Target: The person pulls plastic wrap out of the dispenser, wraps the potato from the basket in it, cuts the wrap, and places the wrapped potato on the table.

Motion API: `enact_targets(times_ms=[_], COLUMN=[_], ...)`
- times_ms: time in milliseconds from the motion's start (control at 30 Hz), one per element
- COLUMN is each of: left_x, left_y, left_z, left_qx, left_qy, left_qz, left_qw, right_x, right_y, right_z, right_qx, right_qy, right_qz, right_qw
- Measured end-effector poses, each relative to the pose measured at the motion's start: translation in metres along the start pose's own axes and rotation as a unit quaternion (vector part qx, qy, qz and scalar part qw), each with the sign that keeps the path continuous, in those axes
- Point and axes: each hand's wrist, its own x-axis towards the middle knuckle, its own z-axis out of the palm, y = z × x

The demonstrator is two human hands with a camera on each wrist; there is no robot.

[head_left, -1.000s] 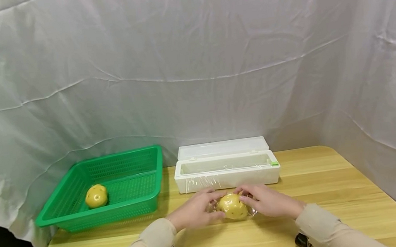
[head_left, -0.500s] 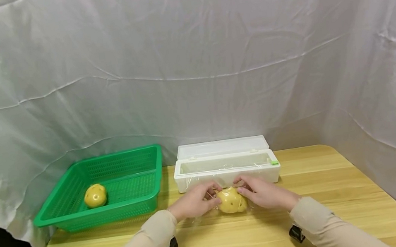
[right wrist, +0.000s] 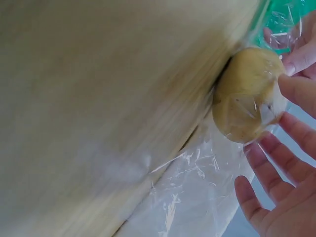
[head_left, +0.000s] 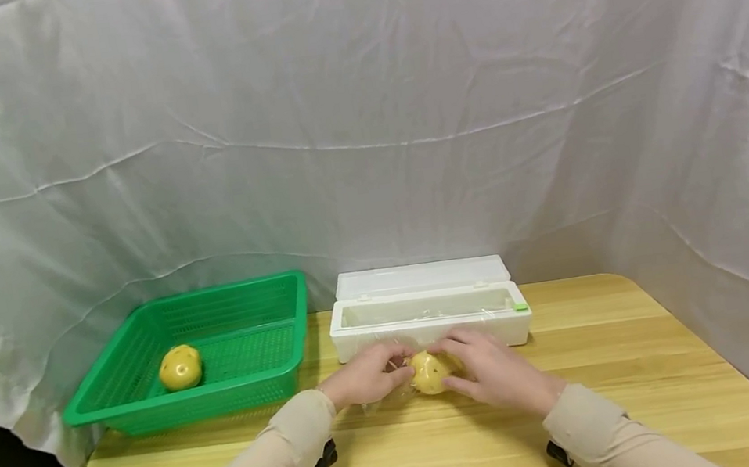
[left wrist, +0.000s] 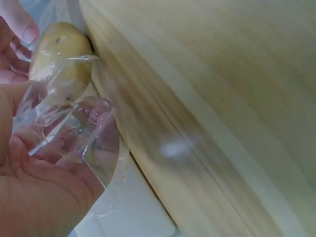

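A yellow potato (head_left: pixel 427 373), partly covered with clear plastic wrap (right wrist: pixel 197 177), lies on the table in front of the white wrap box. My left hand (head_left: pixel 368 376) is at its left end, thumb and bent fingers holding the gathered wrap there. In the left wrist view, film stretches across that hand's fingers and palm. From the right, my right hand (head_left: pixel 495 371) holds the potato between thumb and fingertips; the right wrist view shows its outer fingers spread. Loose film trails beside the potato in that view. The potato's underside is hidden.
Behind the hands stands the white plastic-wrap box (head_left: pixel 515 332), lid raised, a green slider at its right end. At the left, a green basket (head_left: pixel 184 408) contains another potato (head_left: pixel 181 368). Grey-white curtains surround the wooden table (head_left: pixel 404 458).
The potato has moved away from me toward the box and slightly left, turning as it went. Both hands have travelled with it, and the right hand now reaches further round it.
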Motion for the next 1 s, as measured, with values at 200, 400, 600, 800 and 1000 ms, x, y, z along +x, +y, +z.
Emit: enact_targets(times_ms=[200, 400, 600, 800, 1000], left_x=[0.001, 0.001, -0.008, -0.019, -0.023], left_y=[0.0, 0.001, 0.003, -0.002, -0.009], left_z=[-0.003, -0.003, -0.008, -0.019, -0.018], left_qx=[-0.003, -0.016, -0.02, 0.005, 0.088], left_qy=[-0.012, -0.014, 0.012, 0.065, 0.124], left_qz=[0.001, -0.015, -0.047, -0.063, -0.055], left_qw=[0.9999, 0.9997, 0.9986, 0.9959, 0.9869], right_x=[0.005, 0.006, 0.008, 0.007, 0.005], right_y=[0.003, 0.006, 0.005, 0.009, 0.012], right_z=[0.001, 0.003, 0.002, 0.002, 0.003], right_qx=[0.01, 0.01, 0.009, 0.008, 0.008], right_qy=[-0.007, -0.014, -0.016, -0.028, -0.034], right_qz=[0.007, 0.015, 0.02, 0.029, 0.032], right_qw=[1.0, 1.0, 1.0, 0.999, 0.999])
